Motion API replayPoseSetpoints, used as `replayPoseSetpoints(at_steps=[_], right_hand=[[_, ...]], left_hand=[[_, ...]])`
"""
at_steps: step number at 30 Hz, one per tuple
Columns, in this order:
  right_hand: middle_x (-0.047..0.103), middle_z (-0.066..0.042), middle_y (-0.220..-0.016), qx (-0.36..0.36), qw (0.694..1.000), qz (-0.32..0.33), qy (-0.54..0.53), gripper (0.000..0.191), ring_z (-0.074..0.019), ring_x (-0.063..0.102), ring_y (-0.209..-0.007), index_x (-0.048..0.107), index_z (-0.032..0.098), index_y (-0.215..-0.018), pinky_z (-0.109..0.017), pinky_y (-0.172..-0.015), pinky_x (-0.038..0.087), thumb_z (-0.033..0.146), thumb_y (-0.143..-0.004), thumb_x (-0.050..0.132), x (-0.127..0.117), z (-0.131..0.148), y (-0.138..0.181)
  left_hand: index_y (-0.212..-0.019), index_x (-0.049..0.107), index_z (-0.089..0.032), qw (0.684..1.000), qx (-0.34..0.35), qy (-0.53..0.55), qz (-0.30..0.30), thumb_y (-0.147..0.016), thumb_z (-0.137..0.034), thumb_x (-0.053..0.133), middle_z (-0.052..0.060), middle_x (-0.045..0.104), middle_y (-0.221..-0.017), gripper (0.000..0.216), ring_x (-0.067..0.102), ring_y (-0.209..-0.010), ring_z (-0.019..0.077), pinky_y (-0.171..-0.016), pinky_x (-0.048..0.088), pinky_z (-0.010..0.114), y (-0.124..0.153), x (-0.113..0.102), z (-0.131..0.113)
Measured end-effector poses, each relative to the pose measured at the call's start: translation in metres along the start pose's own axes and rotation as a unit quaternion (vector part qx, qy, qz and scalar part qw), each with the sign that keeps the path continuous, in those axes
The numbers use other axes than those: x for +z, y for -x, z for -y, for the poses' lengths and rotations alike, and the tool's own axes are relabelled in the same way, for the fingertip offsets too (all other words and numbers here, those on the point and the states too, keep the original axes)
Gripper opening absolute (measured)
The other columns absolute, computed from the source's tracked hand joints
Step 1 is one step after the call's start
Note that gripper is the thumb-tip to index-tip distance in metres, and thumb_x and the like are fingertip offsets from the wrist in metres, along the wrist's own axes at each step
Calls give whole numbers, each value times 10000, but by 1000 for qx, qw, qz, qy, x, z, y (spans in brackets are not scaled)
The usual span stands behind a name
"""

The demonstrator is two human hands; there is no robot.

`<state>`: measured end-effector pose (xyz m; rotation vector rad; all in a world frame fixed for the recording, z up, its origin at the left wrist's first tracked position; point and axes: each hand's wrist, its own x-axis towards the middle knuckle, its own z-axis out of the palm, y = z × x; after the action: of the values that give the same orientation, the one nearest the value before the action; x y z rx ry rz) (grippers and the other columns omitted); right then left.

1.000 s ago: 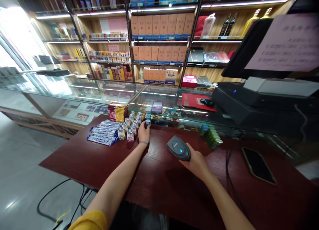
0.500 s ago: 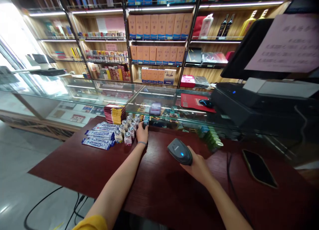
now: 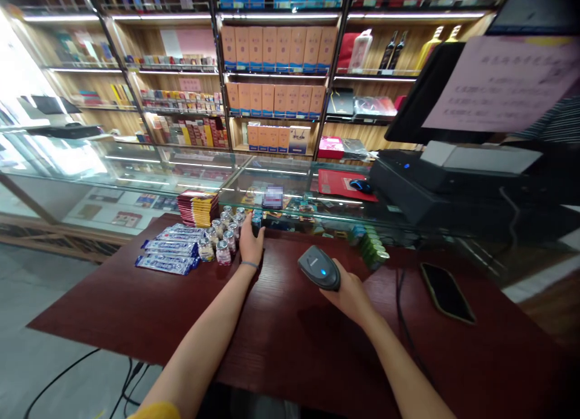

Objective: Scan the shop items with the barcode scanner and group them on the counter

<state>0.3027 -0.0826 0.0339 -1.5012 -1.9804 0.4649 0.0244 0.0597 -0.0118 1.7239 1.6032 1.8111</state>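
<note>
My right hand [image 3: 348, 292] grips a dark grey barcode scanner [image 3: 320, 269] with a lit blue light, held above the brown table [image 3: 281, 304]. My left hand [image 3: 251, 243] is at the table's far side, thumb apart from the fingers. Just beyond its fingers stands a small blue item [image 3: 257, 218], partly hidden; its kind is unclear. Left of that hand stand several small jars [image 3: 223, 252] with silvery lids. Beside them lie blue-and-white long packets [image 3: 167, 264] and a stack of red-and-yellow packs [image 3: 197, 208].
A row of green cans [image 3: 374, 250] lies near the table's right rear. Further right are a black cable [image 3: 400, 298] and a phone [image 3: 447, 292]. A glass display counter [image 3: 290, 172] borders the table behind, with a monitor [image 3: 419, 95] at right.
The left thumb and fingers have spread apart beside the small blue item. My right hand still holds the scanner. The whole view has shifted slightly.
</note>
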Motion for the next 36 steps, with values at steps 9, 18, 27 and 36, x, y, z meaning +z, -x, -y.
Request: replayPoseSetpoints(at_steps=[9,18,27,36], right_hand=[[766,-61,-917,75,986,-131,-66,405,-267,742,-851,611,222,-1141,-318,-693,546,350,-760,665,-49,-19,-2],[575,55,-462,166,938,-260,-160,269,-177,573,-401,614,211,-896,-277,-486,458,441,-786,698,-102,-60,14],[579,54,-522,177,906,-327,-203,287,-147,540,-384,550,224,-819,-265,-448,438,462,-789,707,-119,-79,27],[566,61,-515,171,899,-335,-225,248,-137,526,-374,539,223,-808,-259,-443,432,407,-790,706,-121,-79,28]], left_hand=[[-1318,573,-208,987,148,44,53,-919,-329,633,134,596,-1291,422,527,-1285,268,-1147,400,451,10,22,-50],[-1370,540,-258,958,128,126,225,-918,-253,618,112,529,-1301,459,528,-1256,244,-1085,461,418,47,129,-104],[-1410,527,-260,940,84,154,294,-829,-94,632,100,495,-1235,613,557,-1181,236,-1086,452,430,83,221,-134],[-1222,627,-213,946,105,110,286,-853,-72,577,112,582,-1157,397,579,-1107,252,-1019,473,423,86,232,-134]])
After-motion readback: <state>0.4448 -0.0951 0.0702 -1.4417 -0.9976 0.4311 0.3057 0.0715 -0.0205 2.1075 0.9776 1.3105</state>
